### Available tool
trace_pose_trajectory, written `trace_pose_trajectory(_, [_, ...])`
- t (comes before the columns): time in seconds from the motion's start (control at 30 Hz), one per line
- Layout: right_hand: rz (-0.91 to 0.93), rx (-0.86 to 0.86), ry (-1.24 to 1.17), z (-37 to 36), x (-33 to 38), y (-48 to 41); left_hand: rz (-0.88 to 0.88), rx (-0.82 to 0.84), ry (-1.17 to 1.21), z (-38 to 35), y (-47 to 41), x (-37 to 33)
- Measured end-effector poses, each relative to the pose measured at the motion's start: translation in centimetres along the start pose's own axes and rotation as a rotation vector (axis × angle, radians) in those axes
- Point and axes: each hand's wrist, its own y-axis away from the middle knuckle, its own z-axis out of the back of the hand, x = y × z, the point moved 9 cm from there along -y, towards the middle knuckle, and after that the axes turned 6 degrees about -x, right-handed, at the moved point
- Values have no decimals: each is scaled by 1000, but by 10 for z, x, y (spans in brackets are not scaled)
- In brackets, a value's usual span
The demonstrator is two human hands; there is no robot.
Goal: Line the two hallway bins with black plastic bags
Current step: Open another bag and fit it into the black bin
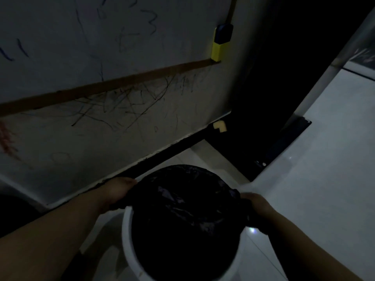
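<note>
**Both hands on the bag at the bin's rim**

The crinkled black plastic bag (pixel 182 203) sits inside the round white plastic bin (pixel 126 236), its mouth pulled wide and draped over the far part of the rim, while the near rim shows bare white on the left and along the bottom. The bin stands on the pale tiled floor (pixel 324 179), close to the foot of the wall.

The left hand (pixel 117 191) is at the bin's left edge, its grip closed on a fold of the bag's border, fingers curled around the plastic. The right hand (pixel 257 207) is at the right edge, its grip likewise pinching the bag's border, with a bunch of black plastic gathered under the fingers. Both bare forearms reach in from the lower corners.

A small bright glint shows on the floor just below the right hand. Beyond the bin runs the off-white wall (pixel 121 138), covered in dark pen scribbles, with a brown strip (pixel 113 84) crossing it at a slant. At the wall's corner hangs a yellow and dark blue box-shaped fitting (pixel 220 42), and lower down a small pale yellow elbow-shaped piece (pixel 219 126) sits at the skirting. To the right of that a dark doorway (pixel 274 78) opens. The light is very dim.
</note>
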Motion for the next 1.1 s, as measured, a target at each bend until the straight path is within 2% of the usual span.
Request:
trace_pose_trajectory(0.07, [171, -168, -143, 19, 18, 22, -229, -91, -135, 9, 10, -27])
trace_pose_trajectory(0.1, [311, -240, -122, 27, 34, 40, -374, -134, -171, 12, 22, -45])
trace_pose_trajectory(0.13, [473, -243, -82, 28, 53, 60, -511, -148, -204, 11, 40, -63])
trace_pose_trajectory(0.2, [725, -138, 203, 13, 80, 92, -722, -90, -419, -2, 76, -87])
trace_pose_trajectory(0.23, [798, -40, 429, 0, 85, 104, -748, -26, -582, -12, 87, -87])
trace_pose_trajectory(0.3, [794, 147, 848, -22, 73, 115, -684, 93, -866, -28, 101, -78])
trace_pose_trajectory(0.37, [766, 212, 1054, -26, 63, 119, -632, 142, -1015, -33, 109, -73])
trace_pose_trajectory(0.43, [841, 197, 1171, -28, 63, 130, -704, 130, -1144, -36, 119, -74])
trace_pose_trajectory(0.53, [1087, 80, 1061, -26, 67, 156, -1018, 69, -1169, -39, 148, -75])
trace_pose_trajectory(0.57, [1134, 59, 999, -23, 64, 162, -1156, 45, -1106, -41, 162, -76])
trace_pose_trajectory(0.6, [1130, 81, 969, -21, 58, 164, -1220, 59, -1090, -42, 171, -73])
trace_pose_trajectory(0.63, [1106, 111, 961, -20, 51, 164, -1214, 113, -1122, -44, 172, -64])
trace_pose_trajectory(0.73, [1090, 178, 1043, -24, 34, 162, -1037, 293, -1249, -49, 161, -30])
trace_pose_trajectory(0.8, [1172, 143, 1115, -30, 36, 163, -1109, 241, -1260, -49, 162, -30])
trace_pose_trajectory(0.9, [1243, 63, 1015, -33, 48, 157, -1250, 109, -1052, -45, 165, -47])
trace_pose_trajectory(0.97, [1250, -34, 952, -34, 59, 145, -1247, 66, -927, -41, 157, -53])
trace_pose_trajectory(1.1, [1178, -319, 862, -35, 83, 120, -1181, -114, -888, -31, 135, -70])
